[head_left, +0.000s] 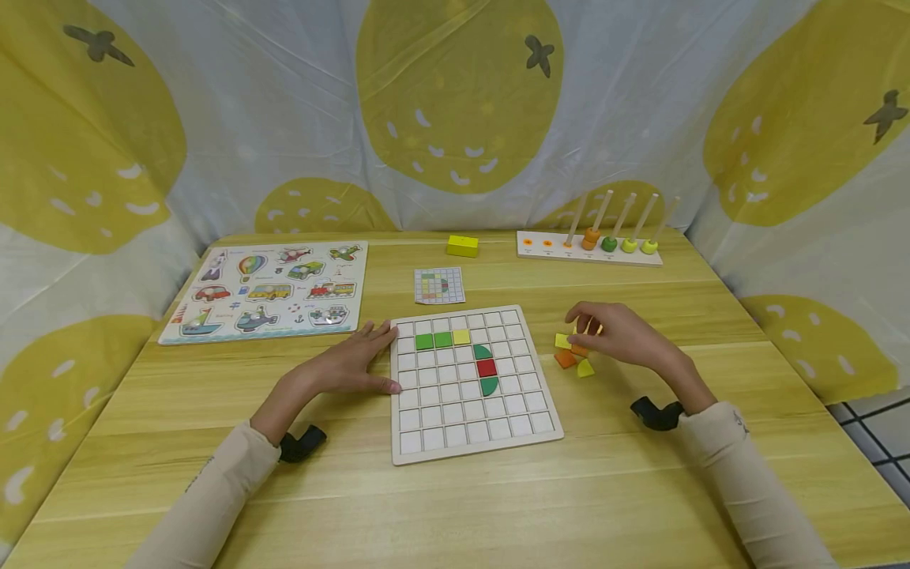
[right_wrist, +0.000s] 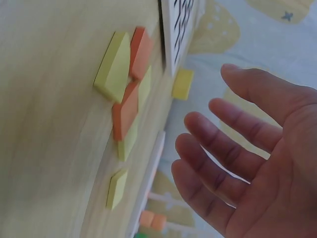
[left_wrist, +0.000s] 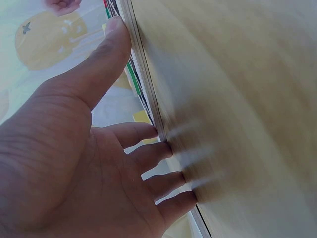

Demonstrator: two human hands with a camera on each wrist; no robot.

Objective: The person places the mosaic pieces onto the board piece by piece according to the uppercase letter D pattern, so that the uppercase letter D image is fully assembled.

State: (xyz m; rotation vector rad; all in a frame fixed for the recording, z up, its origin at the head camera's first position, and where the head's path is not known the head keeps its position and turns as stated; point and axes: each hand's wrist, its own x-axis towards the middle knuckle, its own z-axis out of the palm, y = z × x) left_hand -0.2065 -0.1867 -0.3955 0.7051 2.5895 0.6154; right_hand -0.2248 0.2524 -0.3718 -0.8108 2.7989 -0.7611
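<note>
A white gridded wooden board [head_left: 430,438] lies on the table, bearing two green square tiles [head_left: 443,339], a yellow square tile [head_left: 461,337] and a red square tile [head_left: 486,368] between two green quarter-round tiles [head_left: 489,386]. My left hand [head_left: 359,362] rests along the board's left edge, fingers spread and thumb [left_wrist: 111,42] at the rim. Over several loose yellow and orange tiles [head_left: 565,359] right of the board hovers my right hand [head_left: 622,336]. Its fingers are loosely bent; in the right wrist view nothing sits between them, and the orange tile [right_wrist: 125,113] and yellow tile [right_wrist: 111,69] lie apart from it.
A small printed pattern card [head_left: 439,285] lies behind the board, with a yellow block [head_left: 462,246] farther back. At back left is a vehicle puzzle board [head_left: 235,304]. A peg stand [head_left: 550,249] with coloured beads stands at back right, before a hanging curtain [head_left: 298,103].
</note>
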